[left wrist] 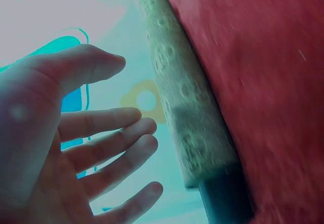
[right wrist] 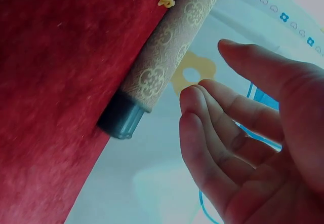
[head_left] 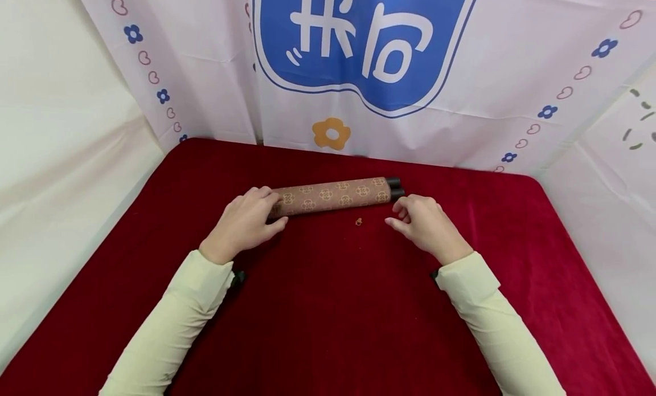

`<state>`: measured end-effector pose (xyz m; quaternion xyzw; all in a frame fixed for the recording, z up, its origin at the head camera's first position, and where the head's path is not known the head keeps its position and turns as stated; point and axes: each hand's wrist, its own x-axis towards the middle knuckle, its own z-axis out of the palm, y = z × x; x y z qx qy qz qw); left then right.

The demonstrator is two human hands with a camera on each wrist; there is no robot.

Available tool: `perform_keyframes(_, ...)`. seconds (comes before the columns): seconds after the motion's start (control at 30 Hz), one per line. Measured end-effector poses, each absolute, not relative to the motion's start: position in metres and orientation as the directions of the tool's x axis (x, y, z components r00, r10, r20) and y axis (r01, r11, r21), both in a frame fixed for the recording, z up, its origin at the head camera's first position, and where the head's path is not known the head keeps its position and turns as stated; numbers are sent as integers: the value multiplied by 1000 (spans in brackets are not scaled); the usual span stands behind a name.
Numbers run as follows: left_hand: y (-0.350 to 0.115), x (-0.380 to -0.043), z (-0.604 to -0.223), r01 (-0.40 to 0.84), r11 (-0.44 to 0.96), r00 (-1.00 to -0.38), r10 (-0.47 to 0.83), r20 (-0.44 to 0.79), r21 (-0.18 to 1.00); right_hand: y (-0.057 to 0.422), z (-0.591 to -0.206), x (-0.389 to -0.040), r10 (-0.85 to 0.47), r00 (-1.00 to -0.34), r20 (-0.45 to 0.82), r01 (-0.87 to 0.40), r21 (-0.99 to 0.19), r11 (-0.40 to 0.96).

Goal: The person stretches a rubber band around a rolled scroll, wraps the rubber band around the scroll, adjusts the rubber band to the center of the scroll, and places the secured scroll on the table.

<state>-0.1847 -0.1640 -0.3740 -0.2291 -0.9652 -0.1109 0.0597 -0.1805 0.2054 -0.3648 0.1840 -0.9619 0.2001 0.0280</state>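
Observation:
A rolled-up scroll [head_left: 333, 196] in brown cloth with a gold flower pattern lies across the red table. Two black rod ends [head_left: 397, 192] stick out of its right end. My left hand [head_left: 247, 218] is at the left end, overlapping it in the head view; in the left wrist view its fingers [left wrist: 112, 146] are spread beside the scroll with nothing in them. Just off the right end is my right hand [head_left: 429, 225], holding nothing, its fingers [right wrist: 202, 133] loosely bent. A small tangled yellowish band [head_left: 359, 221] rests on the cloth in front of the scroll.
Red velvet cloth [head_left: 333, 316] covers the table. Behind it hangs a white curtain [head_left: 215, 88] printed with a blue emblem, hearts and flowers. Pale side walls [head_left: 61, 128] stand at left and right.

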Motion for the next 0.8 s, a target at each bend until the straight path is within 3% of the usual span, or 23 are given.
perform_keyframes(0.33,-126,-186,-371,537,825,-844,521,132,176,183,-366,-185,-391,-919,52,-379,-391,839)
perform_keyframes(0.8,-86,-189,-382,560,809,-827,558,68,176,167,-378,-196,-418,-908,-35,-377,-370,849)
